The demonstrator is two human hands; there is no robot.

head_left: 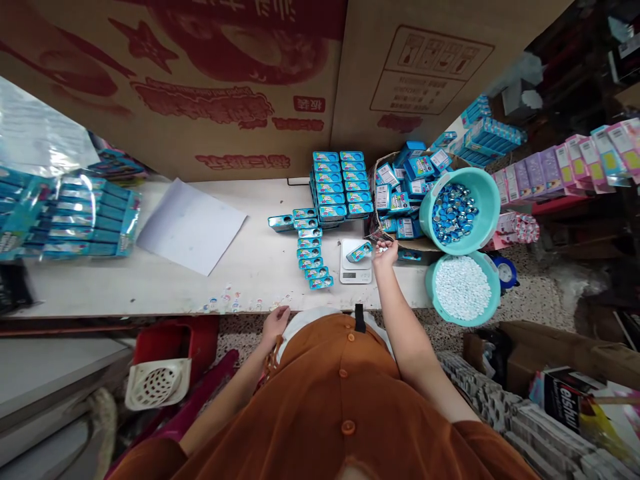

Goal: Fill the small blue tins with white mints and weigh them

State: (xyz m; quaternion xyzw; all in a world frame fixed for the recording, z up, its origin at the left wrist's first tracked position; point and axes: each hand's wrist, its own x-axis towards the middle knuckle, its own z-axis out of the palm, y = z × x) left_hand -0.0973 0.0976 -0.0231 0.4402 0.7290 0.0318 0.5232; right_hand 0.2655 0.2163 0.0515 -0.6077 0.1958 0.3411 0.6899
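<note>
My right hand [385, 253] is cupped, palm up, around a few small white pellets [383, 249]. It sits just right of a white digital scale [355, 276], whose platform carries a small blue box [359, 251]. My left hand [276, 323] hangs at the table's front edge with its fingers loosely stretched and nothing seen in them. A turquoise basin of white pellets [463, 288] stands right of the scale. Above it, another turquoise basin [487, 200] holds shiny blue and silver round pieces [453, 213]. A line of small blue boxes [313, 263] runs left of the scale.
Stacked blue boxes [327, 180] stand behind the scale, beside a carton of loose blue boxes [400, 200]. A large cardboard box [240, 133] walls off the back. White paper [193, 227] and plastic-wrapped blue packs [90, 217] lie left. A red bin [203, 340] is below the table.
</note>
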